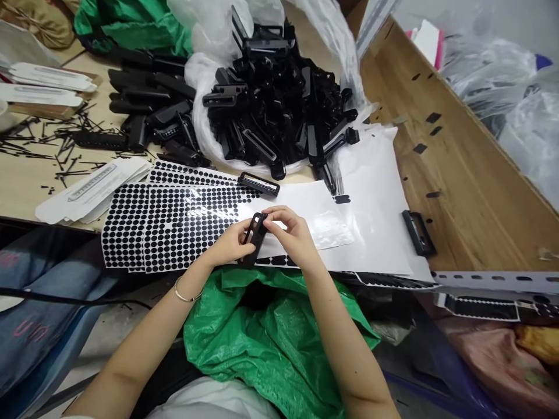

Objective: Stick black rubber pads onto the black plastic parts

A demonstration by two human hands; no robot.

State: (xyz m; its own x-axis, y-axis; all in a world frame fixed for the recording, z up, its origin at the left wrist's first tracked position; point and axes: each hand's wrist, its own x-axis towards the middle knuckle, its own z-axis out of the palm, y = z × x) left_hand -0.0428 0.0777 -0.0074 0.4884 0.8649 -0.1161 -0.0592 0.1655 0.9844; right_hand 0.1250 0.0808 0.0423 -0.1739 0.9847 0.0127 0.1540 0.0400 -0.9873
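A narrow black plastic frame (258, 234) with an oblong opening stands tilted over the front edge of the table. My left hand (231, 241) grips its lower left side between thumb and fingers. At its upper end, the bent fingertips of my right hand (293, 233) close on the rim; any small piece under them is hidden. Sheets of round black stickers (187, 227) lie to the left and partly beneath my hands. Just behind my hands rests another black frame (259, 184), flat on the sheets.
A white plastic bag (201, 125) heaped with black parts (266, 110) stands at the back. Loose black parts (148, 87) and printed white cards (94, 189) lie left. A wooden board (471, 174) bounds the right side. An open green sack (262, 326) hangs below my hands.
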